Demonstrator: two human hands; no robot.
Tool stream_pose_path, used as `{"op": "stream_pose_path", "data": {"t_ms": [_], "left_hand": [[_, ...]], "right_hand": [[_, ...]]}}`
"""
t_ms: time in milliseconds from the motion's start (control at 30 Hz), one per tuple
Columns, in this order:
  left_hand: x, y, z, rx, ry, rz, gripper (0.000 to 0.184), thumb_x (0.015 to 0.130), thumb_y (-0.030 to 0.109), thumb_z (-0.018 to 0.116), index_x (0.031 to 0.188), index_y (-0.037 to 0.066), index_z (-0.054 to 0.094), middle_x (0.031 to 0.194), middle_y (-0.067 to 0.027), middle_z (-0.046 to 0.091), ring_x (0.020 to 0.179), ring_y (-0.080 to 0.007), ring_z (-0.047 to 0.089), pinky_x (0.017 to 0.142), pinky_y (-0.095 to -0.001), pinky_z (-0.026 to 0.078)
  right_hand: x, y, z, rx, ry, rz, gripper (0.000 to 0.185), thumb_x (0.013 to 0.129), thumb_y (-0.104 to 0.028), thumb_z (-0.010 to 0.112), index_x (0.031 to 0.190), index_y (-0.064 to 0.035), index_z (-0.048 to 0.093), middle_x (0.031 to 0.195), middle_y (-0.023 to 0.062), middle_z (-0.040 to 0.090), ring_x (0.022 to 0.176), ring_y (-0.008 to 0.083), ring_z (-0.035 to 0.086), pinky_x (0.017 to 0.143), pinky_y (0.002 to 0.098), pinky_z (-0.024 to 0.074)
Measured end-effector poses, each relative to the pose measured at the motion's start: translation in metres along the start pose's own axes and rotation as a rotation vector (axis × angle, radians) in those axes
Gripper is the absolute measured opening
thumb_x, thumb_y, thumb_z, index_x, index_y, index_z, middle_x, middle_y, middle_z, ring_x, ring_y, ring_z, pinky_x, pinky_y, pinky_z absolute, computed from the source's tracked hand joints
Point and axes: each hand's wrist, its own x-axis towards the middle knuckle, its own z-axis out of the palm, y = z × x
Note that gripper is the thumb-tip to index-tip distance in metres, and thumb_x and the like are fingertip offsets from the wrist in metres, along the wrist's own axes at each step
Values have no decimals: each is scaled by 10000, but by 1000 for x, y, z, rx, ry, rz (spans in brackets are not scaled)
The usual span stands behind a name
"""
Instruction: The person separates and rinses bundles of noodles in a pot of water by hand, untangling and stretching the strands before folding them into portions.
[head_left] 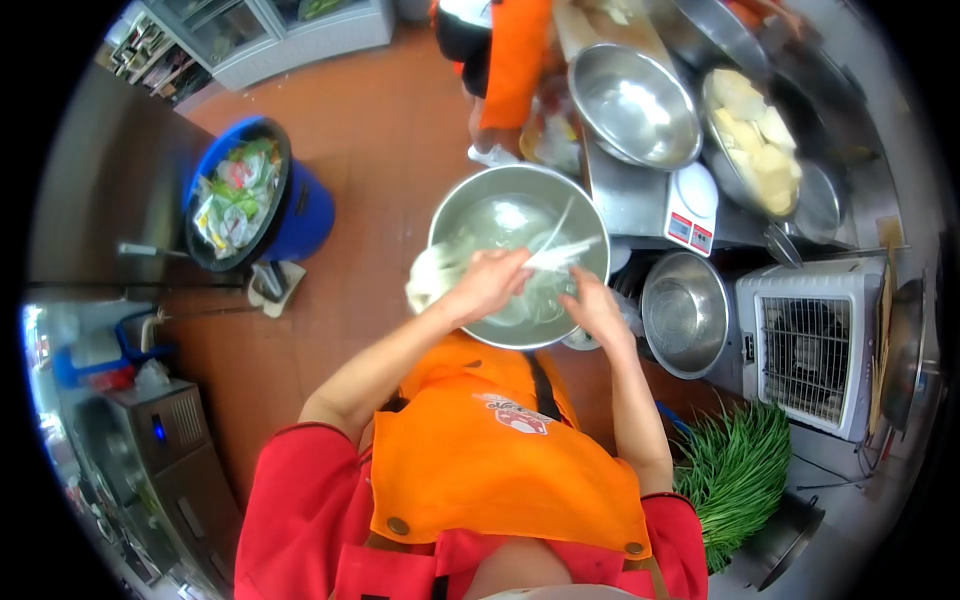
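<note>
A large metal bowl (604, 222) in front of me holds water and pale, see-through pieces I cannot make out clearly. My left hand (488, 287) is closed on a bunch of thin white strands (562, 256) over the bowl. The strands stick out to the right of its fingers; their exact kind is unclear. My right hand (594, 308) is just below the strands' right end, thumb and forefinger apart. Its other fingers are partly hidden. At the bowl's left rim, beside my left wrist, is a whitish bundle (428, 278).
A blue bin (312, 215) with scraps stands left. A person in an orange apron (517, 62) is ahead. On the right are an empty metal bowl (636, 108), a white scale (692, 208), a heater-like unit (812, 345) and long green stalks (738, 475).
</note>
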Motion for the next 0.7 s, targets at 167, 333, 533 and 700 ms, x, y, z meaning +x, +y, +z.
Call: {"op": "stream_pose_path", "data": {"t_ms": [167, 333, 533, 700], "left_hand": [[19, 36, -5, 11, -162, -49, 124, 942, 172, 468, 927, 48, 469, 782, -191, 595, 736, -340, 591, 670, -422, 444], [41, 53, 18, 34, -240, 224, 151, 892, 124, 481, 989, 21, 535, 879, -222, 612, 836, -361, 605, 727, -412, 468], [63, 54, 25, -6, -401, 131, 288, 889, 166, 500, 1131, 17, 553, 1039, -212, 629, 950, -340, 619, 821, -388, 477], [75, 56, 8, 5, -374, 258, 309, 854, 174, 562, 1135, 47, 535, 1024, -196, 629, 935, -327, 616, 803, -385, 481]], "right_hand": [[-22, -67, -107, 160, 245, -67, 443, 774, -109, 663, 1178, -7, 513, 1139, 176, 583, 1072, 321, 559, 903, 410, 439], [-12, -76, -113, -52, 74, -433, 605, 712, -88, 717, 1242, 20, 446, 1217, 191, 539, 1168, 324, 491, 997, 418, 355], [-10, -52, -111, 61, -155, -214, 591, 764, -129, 684, 1263, -6, 392, 920, 215, 640, 857, 368, 630, 730, 413, 506], [-14, -48, -128, -205, -175, -91, 357, 830, -174, 618, 1124, -14, 493, 852, 232, 637, 810, 383, 630, 669, 450, 496]]}}
